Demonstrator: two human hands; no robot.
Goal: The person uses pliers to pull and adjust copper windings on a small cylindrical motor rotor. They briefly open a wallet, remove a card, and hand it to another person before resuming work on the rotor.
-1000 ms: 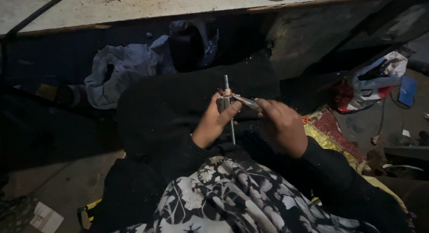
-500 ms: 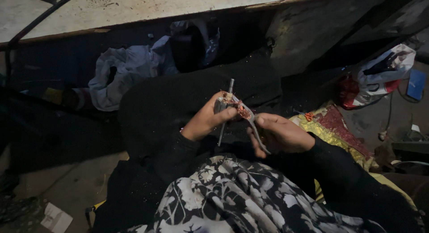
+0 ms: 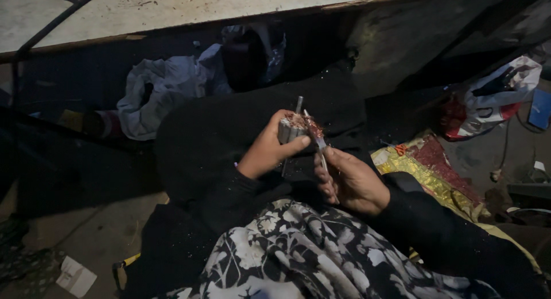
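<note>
The left hand (image 3: 268, 152) has its grip clamped around a small grey cylindrical bundle (image 3: 291, 127), its top crusted with reddish powder, held over the lap above black cloth (image 3: 206, 138); a thin metal rod (image 3: 298, 105) stands upright just behind the bundle; the right hand (image 3: 351, 181) has its grip closed on a slim metal tool (image 3: 317, 139), whose reddish tip touches the bundle's top; a floral garment (image 3: 298, 253) covers the knees; a crumpled pale cloth (image 3: 166, 89) lies beneath the tabletop (image 3: 172, 9); a white-and-red plastic bag (image 3: 493, 98) sits well apart, rightward.

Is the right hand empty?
No, the right hand holds a thin metal tool whose tip meets the small bundle gripped by the left hand.
</note>
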